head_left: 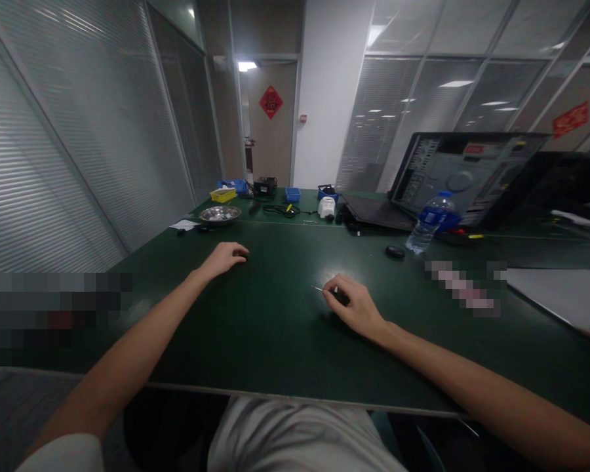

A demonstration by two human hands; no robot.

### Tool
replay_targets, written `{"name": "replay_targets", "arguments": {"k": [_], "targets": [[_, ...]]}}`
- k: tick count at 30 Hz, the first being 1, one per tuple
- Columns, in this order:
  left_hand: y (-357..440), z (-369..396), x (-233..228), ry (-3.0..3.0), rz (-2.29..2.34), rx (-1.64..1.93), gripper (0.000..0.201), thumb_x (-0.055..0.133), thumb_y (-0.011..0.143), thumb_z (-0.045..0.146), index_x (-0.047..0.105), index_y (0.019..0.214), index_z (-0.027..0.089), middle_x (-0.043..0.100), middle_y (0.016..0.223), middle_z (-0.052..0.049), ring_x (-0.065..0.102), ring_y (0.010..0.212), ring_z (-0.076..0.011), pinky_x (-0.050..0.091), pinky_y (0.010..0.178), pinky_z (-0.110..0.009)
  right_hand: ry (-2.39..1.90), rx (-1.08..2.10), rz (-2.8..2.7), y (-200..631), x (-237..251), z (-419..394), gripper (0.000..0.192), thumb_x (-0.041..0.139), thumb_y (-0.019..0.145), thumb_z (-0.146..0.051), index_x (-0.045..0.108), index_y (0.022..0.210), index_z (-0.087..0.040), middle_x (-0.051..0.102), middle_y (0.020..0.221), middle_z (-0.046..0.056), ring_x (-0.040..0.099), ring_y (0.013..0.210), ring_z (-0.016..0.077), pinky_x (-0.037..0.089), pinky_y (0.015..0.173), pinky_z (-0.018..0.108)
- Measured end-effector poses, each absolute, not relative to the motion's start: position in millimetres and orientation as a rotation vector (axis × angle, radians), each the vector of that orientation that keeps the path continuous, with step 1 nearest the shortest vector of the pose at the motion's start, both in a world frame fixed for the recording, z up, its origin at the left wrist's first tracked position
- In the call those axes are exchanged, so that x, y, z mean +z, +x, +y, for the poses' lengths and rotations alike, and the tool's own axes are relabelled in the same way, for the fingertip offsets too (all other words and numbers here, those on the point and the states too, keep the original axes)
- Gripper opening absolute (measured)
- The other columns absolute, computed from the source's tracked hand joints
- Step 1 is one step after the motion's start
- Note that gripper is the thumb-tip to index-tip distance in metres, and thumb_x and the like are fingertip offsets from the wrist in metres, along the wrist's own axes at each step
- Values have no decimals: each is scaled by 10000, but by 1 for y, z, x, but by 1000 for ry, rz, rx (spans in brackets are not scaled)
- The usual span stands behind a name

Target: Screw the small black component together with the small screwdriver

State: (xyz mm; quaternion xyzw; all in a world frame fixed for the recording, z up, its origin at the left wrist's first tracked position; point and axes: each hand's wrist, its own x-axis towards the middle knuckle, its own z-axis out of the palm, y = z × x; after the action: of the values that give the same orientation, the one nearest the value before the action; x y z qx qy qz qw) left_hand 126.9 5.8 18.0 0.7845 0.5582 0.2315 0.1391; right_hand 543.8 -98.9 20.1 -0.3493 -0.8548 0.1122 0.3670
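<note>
1. Nearest the camera: pale cloth of the person's lap and sleeve, cut off by the bottom edge; both bare forearms reach out over the dark green table (275, 341).
2. Right hand (356, 305) rests on the table, fingers curled closed around a small screwdriver (333, 293). Dark handle mostly hidden inside the grip; only a thin bright metal tip sticks out to the left, lying low over the table surface. Whether the tip touches the table: cannot tell.
3. Screwdriver sits near the middle of the table, right of centre, well apart from everything else.
4. Left hand (225, 257) lies palm down on the table, fingers bent loosely inward, fingertips on the surface. It holds nothing that I can see; underside hidden.
5. Hard to make out: a pixelated block at the left table edge and a pixelated strip right of the screwdriver hide whatever lies there.
6. Small dark oval object (394, 252) beyond the right hand, identity unclear.
7. Water bottle (430, 223), blue label and cap, stands tilted by lens distortion, just beside an opened computer case (465, 177) lying on its side.
8. Far end: metal bowl (219, 214), yellow tray (223, 195), blue bins (292, 195), a white device (327, 207), black cables; details too small to read.
9. Right edge: pale sheet (560, 295), partly cut off; below it, fingertips of another person barely enter the frame.
</note>
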Motion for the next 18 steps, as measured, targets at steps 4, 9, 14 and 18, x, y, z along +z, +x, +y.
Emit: {"name": "replay_targets", "arguments": {"k": [4,9,14,18], "targets": [[35,18,11,2094,2250,631,292,685,870,270,788,1138,218,750,1180,-81,685,1097,-266,499,1001,-323,-894,288,-2205,544,21,-100,87,570,987,-250,630,937,-211,656,905,35,610,810,178,461,725,299],[-23,7,7,1929,2509,615,370,635,854,246,773,1182,147,736,1208,-144,670,1134,-328,513,985,-375,-901,291,-2215,544,22,-101,119,557,997,-278,635,939,-210,665,908,47,610,808,186,473,724,311],[-35,12,9,1865,2515,575,321,635,848,255,800,1115,186,756,1183,-102,678,1116,-297,511,986,-339,-904,287,-2221,544,21,-99,129,556,999,-293,638,944,-210,671,912,47,617,805,185,480,725,306],[-37,11,7,1833,2534,629,343,616,893,276,776,1180,177,746,1214,-100,670,1132,-282,496,1005,-332,-894,288,-2226,545,21,-100,115,560,995,-278,637,946,-209,664,909,41,616,800,182,481,747,312]]}}
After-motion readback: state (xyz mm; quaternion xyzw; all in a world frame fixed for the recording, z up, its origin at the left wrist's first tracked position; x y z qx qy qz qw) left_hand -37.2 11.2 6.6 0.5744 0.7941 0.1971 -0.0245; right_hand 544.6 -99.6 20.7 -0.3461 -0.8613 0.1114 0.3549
